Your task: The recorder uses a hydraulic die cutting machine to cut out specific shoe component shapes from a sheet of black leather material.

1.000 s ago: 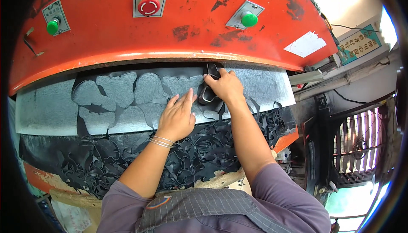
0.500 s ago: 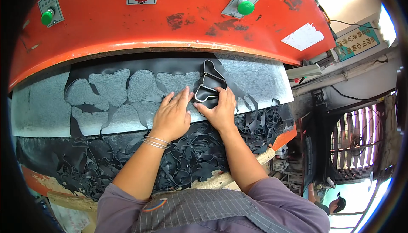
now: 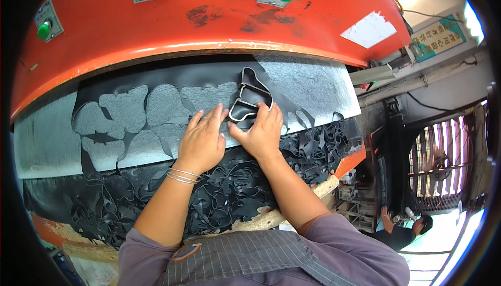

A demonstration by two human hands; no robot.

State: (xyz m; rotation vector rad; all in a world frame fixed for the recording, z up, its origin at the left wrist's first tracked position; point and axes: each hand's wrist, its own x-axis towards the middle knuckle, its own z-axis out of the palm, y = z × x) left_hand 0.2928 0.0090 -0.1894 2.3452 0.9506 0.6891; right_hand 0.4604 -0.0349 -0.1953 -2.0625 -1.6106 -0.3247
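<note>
Two bare hands are at work over the pale board, and I read the view from its left end. Across it lies a black sheet, with rounded gaps that show the board beneath. Next comes the left hand, palm down, fingers stretched out, grasping nothing that I can see. Just beside its fingertips is the metal frame, resting on the sheet to the right of the gaps, narrow end toward the red machine. The right hand has the frame's near end between thumb and fingers, set well apart.

To place it well, I would keep the frame flat, nudge it close to the nearest gap, check that its whole outline sits over uncut sheet, and keep fingertips off the rim.

Some of this I cannot make out. The sheet's far edge is lost in shadow below the machine. Whether the left fingertips touch the frame is unclear. Right fingers cover part of its near rim, so I cannot judge how firm the hold is. Forearms hide some of the tangled scraps, and the co-worker at far right is small and partly hidden.
</note>
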